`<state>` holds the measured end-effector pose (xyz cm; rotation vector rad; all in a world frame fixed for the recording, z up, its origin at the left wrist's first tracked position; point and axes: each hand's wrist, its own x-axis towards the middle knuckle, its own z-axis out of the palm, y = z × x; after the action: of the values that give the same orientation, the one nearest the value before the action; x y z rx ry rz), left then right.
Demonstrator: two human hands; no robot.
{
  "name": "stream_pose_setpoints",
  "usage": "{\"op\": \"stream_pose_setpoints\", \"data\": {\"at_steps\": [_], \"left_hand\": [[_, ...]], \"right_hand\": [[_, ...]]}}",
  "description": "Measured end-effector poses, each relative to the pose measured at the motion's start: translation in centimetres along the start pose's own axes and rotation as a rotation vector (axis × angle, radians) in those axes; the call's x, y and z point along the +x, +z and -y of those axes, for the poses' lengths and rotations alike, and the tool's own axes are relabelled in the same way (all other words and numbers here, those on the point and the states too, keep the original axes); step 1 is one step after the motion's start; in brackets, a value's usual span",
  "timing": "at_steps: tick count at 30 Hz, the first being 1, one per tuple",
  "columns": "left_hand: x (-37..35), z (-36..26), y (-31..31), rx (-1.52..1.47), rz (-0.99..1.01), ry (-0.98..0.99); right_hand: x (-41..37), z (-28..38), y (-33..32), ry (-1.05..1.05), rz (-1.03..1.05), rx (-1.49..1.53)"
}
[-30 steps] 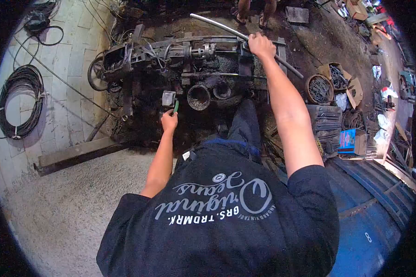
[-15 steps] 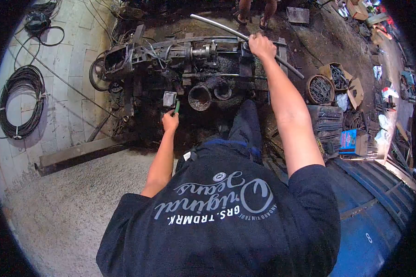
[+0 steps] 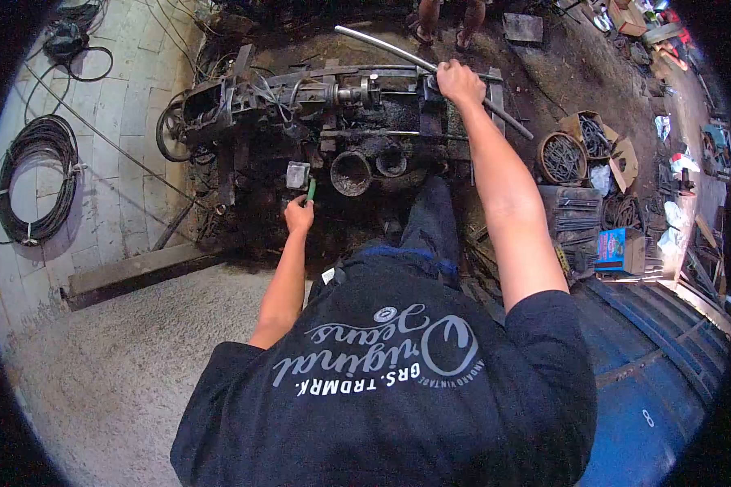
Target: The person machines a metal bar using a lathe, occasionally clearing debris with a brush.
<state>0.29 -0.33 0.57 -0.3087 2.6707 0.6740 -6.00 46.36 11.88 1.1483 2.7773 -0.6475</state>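
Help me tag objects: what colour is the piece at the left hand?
The piece at the left hand is green, best seen in the head view.

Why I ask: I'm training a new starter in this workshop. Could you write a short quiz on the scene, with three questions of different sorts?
1. True or false: the right hand grips a long metal bar.
2. Fill in the missing colour: the left hand holds a small ____ object.
3. Where in the view is the coil of black cable?
a) at the left edge
b) at the right edge
c) at the top centre

Key: 1 true; 2 green; 3 a.
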Motion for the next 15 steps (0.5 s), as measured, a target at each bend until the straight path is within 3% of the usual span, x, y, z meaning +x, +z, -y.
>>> {"op": "stream_pose_setpoints", "data": {"at_steps": [15], "left_hand": [[0.18, 0.39, 0.30, -0.073, 0.012, 0.000]], "right_hand": [[0.20, 0.03, 0.53, -0.017, -0.061, 0.013]]}}
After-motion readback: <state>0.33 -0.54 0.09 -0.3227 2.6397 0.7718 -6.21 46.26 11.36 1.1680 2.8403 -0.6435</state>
